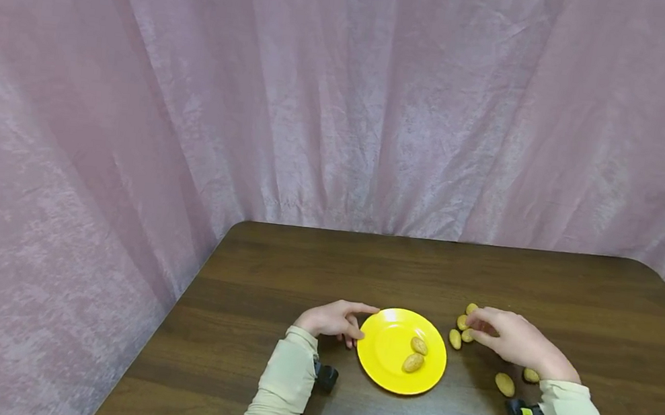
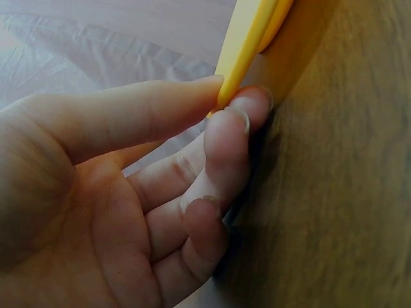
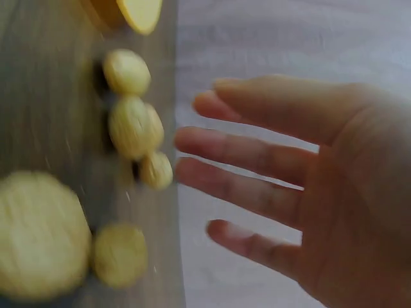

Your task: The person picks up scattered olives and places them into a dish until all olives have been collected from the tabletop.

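A round yellow plate (image 1: pixel 374 357) lies on the wooden table with two small potatoes (image 1: pixel 413 363) on it. My left hand (image 1: pixel 335 320) pinches the plate's left rim, thumb on top and fingers under the edge, as the left wrist view shows at the plate rim (image 2: pixel 241 61). Several more potatoes (image 1: pixel 455 339) lie in a cluster to the right of the plate. Over that cluster hovers my right hand (image 1: pixel 510 336), its fingers extended and holding nothing. In the right wrist view the clustered potatoes (image 3: pixel 128 125) sit just beyond the fingertips.
Two other potatoes (image 1: pixel 505 384) lie nearer me, under the right wrist. The dark wooden table (image 1: pixel 221 344) reaches back to a pink curtain (image 1: pixel 380 104) hanging behind it and along the left side.
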`<action>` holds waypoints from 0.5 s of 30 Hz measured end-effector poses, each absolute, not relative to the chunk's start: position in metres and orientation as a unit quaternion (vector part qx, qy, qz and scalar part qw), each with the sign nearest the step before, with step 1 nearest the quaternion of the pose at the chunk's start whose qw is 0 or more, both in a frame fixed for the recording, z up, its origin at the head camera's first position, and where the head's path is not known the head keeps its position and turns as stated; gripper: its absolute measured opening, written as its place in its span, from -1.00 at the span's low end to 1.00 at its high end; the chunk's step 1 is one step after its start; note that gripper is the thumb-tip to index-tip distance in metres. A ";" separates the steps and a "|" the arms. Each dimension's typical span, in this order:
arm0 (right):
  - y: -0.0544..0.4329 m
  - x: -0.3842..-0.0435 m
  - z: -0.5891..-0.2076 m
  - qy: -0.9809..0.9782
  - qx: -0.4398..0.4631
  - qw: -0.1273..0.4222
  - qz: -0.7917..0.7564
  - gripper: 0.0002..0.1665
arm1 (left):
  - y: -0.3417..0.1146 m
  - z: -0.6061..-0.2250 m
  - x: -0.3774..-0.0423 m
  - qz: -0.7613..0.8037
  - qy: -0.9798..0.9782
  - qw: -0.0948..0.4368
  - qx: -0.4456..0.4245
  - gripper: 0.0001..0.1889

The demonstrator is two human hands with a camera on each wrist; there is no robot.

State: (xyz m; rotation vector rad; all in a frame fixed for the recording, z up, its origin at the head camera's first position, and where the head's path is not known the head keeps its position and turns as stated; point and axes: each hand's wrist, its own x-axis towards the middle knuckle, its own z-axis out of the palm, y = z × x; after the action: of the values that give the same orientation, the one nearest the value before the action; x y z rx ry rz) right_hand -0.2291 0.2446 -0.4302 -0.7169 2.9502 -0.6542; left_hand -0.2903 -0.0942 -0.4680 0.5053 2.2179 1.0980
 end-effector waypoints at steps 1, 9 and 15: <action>0.250 -0.229 -0.430 0.949 -0.231 0.029 -0.214 -0.83 | -0.094 -0.468 -0.290 0.415 0.836 0.303 0.191 -0.40; 0.281 -0.226 -0.432 0.941 -0.212 0.118 -0.238 -0.68 | -0.094 -0.467 -0.290 0.415 0.837 0.305 0.187 -0.40; 0.290 -0.229 -0.438 0.943 -0.203 0.123 -0.231 -0.62 | -0.093 -0.467 -0.290 0.415 0.838 0.305 0.180 -0.41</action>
State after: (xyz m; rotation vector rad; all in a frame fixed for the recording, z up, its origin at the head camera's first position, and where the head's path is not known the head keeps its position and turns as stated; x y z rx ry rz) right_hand -0.2290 0.2895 -0.4383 -0.5916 2.7515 -0.6750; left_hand -0.2901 -0.0932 -0.4668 0.4779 2.2189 1.0976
